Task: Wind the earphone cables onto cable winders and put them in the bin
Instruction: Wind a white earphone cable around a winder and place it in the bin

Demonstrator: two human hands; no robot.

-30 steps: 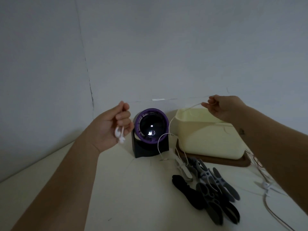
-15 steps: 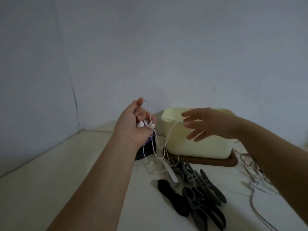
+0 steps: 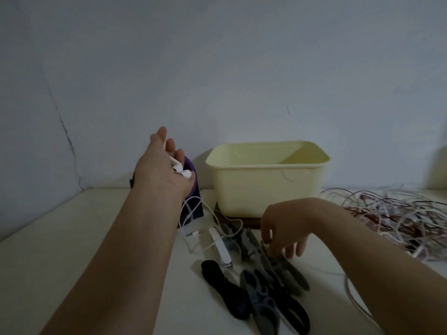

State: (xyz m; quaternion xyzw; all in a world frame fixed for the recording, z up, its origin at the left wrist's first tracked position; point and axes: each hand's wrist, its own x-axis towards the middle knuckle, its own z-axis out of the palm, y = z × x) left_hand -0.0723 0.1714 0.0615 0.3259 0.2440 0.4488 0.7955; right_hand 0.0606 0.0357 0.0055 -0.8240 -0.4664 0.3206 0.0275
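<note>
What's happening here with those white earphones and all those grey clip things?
A person is tidying earphones. Their left hand holds a pair of white earphones up, with the cable hanging down to the table. Their right hand reaches down to the pile of cable winders. Nothing is wound yet. The yellow bin waits behind them, and a big tangle of other cables lies to the right.

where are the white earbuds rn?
Head view, left of centre: the white earbuds are held in the raised left hand, left of the yellow bin and just above the purple-and-black stand.
</note>
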